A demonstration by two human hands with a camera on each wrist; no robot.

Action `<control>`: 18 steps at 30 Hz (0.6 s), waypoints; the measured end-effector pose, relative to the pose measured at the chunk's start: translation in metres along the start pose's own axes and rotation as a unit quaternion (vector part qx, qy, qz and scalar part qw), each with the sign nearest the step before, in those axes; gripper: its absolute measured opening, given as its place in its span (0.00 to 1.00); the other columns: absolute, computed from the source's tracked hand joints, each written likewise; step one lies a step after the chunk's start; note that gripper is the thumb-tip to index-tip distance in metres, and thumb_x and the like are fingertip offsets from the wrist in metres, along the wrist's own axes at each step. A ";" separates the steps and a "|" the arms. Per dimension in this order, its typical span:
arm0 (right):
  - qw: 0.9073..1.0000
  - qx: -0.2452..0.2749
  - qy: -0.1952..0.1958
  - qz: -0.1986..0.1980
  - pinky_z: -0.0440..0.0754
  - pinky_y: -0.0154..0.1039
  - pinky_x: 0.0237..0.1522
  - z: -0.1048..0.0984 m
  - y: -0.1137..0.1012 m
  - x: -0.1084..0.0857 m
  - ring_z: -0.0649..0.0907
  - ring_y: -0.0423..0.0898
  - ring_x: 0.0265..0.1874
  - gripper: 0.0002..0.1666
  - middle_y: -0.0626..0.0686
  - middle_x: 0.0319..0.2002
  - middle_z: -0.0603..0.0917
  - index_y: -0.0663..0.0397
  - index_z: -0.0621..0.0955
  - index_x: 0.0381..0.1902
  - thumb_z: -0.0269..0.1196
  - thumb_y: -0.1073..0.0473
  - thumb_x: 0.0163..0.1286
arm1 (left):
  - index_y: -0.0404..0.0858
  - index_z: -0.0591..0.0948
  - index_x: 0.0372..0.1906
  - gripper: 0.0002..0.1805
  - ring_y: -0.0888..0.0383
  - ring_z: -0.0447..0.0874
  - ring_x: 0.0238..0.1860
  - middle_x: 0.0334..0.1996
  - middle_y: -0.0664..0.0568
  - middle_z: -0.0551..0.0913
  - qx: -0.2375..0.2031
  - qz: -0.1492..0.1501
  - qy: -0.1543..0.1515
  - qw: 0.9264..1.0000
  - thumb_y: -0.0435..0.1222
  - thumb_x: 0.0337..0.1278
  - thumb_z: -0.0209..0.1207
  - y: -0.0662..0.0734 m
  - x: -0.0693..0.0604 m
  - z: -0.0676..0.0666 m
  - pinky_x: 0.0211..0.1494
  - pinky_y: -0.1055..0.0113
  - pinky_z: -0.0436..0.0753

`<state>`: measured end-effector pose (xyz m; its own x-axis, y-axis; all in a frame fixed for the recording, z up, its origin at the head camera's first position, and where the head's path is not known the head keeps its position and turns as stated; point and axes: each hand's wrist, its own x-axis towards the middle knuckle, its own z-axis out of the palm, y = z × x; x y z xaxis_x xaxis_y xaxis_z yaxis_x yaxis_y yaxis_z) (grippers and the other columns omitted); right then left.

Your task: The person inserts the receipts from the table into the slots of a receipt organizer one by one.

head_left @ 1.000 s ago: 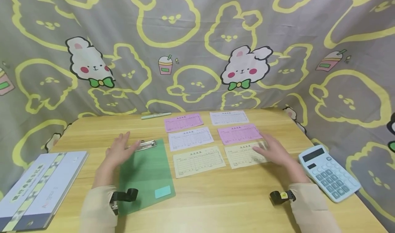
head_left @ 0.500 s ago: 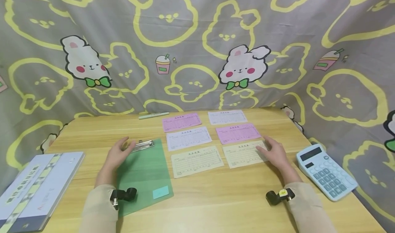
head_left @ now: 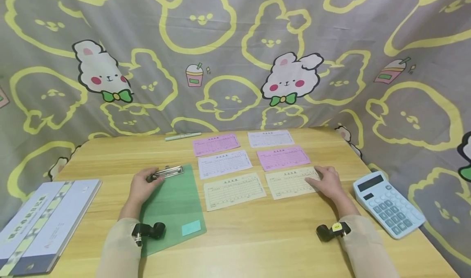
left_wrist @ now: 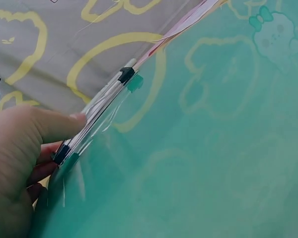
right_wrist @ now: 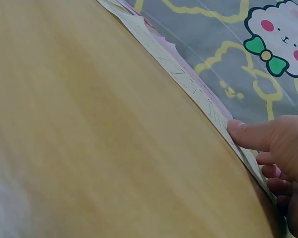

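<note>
My left hand (head_left: 142,187) is at the top left corner of a translucent green clipboard (head_left: 173,208). Its thumb lies over the metal clip (head_left: 167,172), and in the left wrist view the fingers (left_wrist: 42,171) bend round the clip's outer end. My right hand (head_left: 330,182) rests loosely at the right end of a pale yellow form (head_left: 288,184), which lies flat. The right thumb touches this form, while the other fingers rest by its edge, loosely bent. To its left lies another yellow form (head_left: 235,191).
Two pink forms (head_left: 216,145) (head_left: 283,158) and two white forms (head_left: 225,163) (head_left: 270,138) lie behind. A pen (head_left: 183,136) is at the back edge. A thick book (head_left: 45,225) lies left, a light blue calculator (head_left: 389,204) right. A patterned curtain (head_left: 232,57) surrounds the table.
Both hands have come down onto the table. The left thumb and fingers have closed around the clip's left end; the right hand has settled at the yellow form's right edge. The forms stay put.
</note>
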<state>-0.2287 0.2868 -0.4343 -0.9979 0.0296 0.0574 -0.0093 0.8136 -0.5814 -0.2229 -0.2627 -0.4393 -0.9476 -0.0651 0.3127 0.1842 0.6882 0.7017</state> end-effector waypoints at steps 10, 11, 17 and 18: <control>1.000 -0.008 0.004 0.002 0.60 0.55 0.46 -0.001 -0.001 -0.004 0.63 0.62 0.43 0.41 0.69 0.45 0.62 0.72 0.64 0.55 0.60 0.46 0.54 | 0.29 0.75 0.47 0.21 0.37 0.60 0.46 0.44 0.34 0.69 0.049 0.001 -0.007 0.999 0.37 0.47 0.60 0.002 0.000 0.002 0.45 0.47 0.59; 1.000 -0.009 0.005 0.001 0.60 0.55 0.46 -0.001 -0.001 -0.004 0.63 0.62 0.43 0.40 0.69 0.45 0.63 0.72 0.64 0.55 0.60 0.47 0.54 | 0.29 0.75 0.47 0.21 0.38 0.60 0.46 0.44 0.34 0.69 0.052 0.000 -0.007 0.999 0.36 0.47 0.60 0.002 0.000 0.002 0.45 0.47 0.58; 1.000 -0.006 0.009 0.000 0.59 0.56 0.48 -0.001 -0.001 -0.002 0.63 0.63 0.45 0.36 0.70 0.45 0.63 0.72 0.66 0.52 0.60 0.49 0.55 | 0.29 0.75 0.47 0.19 0.37 0.60 0.46 0.43 0.34 0.69 0.056 -0.012 -0.003 0.998 0.34 0.48 0.58 0.005 0.000 0.001 0.46 0.46 0.57; 1.000 -0.004 0.009 -0.001 0.58 0.56 0.48 -0.001 -0.001 -0.002 0.63 0.63 0.46 0.36 0.70 0.46 0.63 0.72 0.67 0.52 0.60 0.49 0.55 | 0.29 0.75 0.47 0.19 0.37 0.60 0.46 0.43 0.34 0.69 0.056 -0.012 -0.001 0.998 0.34 0.48 0.58 0.005 -0.001 0.001 0.46 0.46 0.57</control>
<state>-0.2270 0.2862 -0.4331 -0.9965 0.0393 0.0736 -0.0101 0.8186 -0.5743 -0.2217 -0.2589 -0.4367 -0.9523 -0.0810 0.2942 0.1308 0.7626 0.6335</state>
